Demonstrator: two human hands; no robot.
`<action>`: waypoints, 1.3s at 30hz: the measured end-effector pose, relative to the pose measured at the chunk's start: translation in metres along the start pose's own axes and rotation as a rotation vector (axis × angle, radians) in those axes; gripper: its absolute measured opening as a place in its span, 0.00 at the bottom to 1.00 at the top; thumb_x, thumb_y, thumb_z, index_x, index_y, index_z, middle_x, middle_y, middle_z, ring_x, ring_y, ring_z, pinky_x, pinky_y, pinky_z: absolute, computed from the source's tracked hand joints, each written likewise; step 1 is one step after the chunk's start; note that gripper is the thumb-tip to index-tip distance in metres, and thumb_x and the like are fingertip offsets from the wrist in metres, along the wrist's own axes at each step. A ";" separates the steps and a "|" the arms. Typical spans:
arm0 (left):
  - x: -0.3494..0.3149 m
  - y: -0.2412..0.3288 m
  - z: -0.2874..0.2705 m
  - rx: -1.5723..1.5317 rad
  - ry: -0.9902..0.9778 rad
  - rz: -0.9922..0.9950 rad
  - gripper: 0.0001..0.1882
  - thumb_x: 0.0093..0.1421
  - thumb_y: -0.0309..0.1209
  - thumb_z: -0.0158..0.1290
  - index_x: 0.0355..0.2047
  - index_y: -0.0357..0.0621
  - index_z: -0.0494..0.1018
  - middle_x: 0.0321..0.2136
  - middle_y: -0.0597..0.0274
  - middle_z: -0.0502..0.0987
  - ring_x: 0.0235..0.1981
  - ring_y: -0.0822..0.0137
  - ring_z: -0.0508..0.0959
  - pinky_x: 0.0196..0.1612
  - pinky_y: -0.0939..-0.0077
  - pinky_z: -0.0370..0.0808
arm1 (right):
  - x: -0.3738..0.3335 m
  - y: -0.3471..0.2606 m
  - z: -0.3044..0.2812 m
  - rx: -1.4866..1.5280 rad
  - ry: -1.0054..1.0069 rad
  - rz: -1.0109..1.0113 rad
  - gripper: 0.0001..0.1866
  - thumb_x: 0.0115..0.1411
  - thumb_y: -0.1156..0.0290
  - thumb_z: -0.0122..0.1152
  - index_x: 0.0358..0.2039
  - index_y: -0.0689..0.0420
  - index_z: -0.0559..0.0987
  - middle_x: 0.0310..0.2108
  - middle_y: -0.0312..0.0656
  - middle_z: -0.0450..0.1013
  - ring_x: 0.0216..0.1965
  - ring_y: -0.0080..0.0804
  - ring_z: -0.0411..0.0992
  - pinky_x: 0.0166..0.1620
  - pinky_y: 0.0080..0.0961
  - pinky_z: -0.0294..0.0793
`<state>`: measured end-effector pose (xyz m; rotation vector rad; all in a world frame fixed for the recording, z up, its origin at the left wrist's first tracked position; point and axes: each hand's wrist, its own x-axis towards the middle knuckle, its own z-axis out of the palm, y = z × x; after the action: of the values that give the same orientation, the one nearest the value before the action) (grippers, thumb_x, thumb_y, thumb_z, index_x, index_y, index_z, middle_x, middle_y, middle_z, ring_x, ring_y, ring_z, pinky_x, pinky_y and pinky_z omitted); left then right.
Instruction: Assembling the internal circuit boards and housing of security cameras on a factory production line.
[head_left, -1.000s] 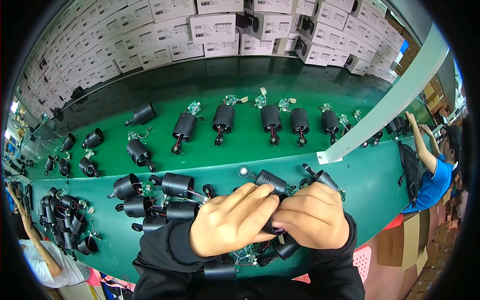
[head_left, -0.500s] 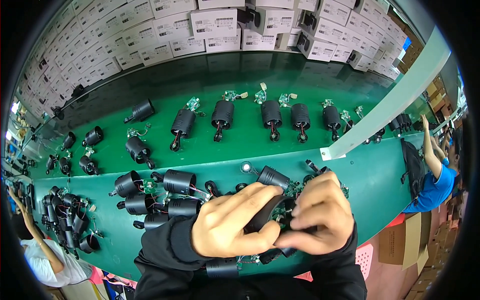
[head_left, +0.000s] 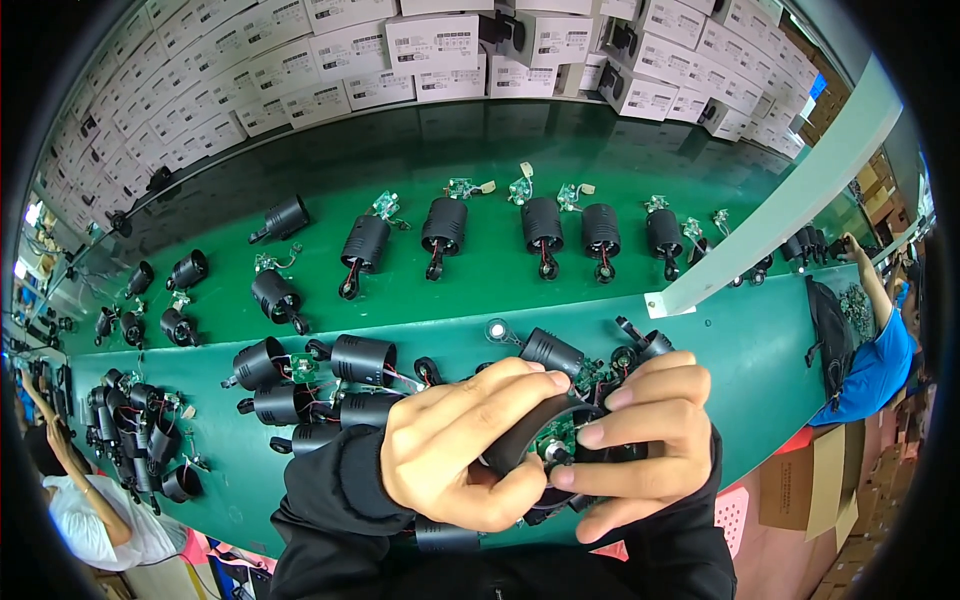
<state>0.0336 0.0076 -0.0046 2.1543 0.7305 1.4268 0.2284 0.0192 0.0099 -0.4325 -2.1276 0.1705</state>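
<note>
Housing (head_left: 518, 440) in hand, circuit board (head_left: 556, 434) at its mouth

Just below and right of the frame's centre, the black shell sits in the left hand (head_left: 455, 445), fingers wrapped over it, thumb by the rim. Fingers of the right hand (head_left: 650, 440) curve, parted, at the opening; whether they pinch anything cannot be told. Good handling here likely means a firm left grip, a light right touch and fingertips kept off the board's small components. Similar black cylinders (head_left: 364, 358) crowd the green bench (head_left: 745, 385) left of centre; white boxes (head_left: 434, 43) line the top.
</note>
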 end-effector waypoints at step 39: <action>0.030 -0.011 0.065 0.124 0.142 0.080 0.23 0.31 0.25 0.51 0.33 0.29 0.74 0.33 0.48 0.78 0.19 0.64 0.75 0.19 0.80 0.73 | -0.016 0.019 -0.038 0.454 -0.007 0.456 0.29 0.40 0.77 0.67 0.47 0.60 0.71 0.47 0.46 0.66 0.45 0.37 0.65 0.49 0.31 0.65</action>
<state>0.1015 0.0301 -0.0138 2.2148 0.8122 1.6282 0.2728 0.0291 0.0133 -0.6330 -1.8899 0.8941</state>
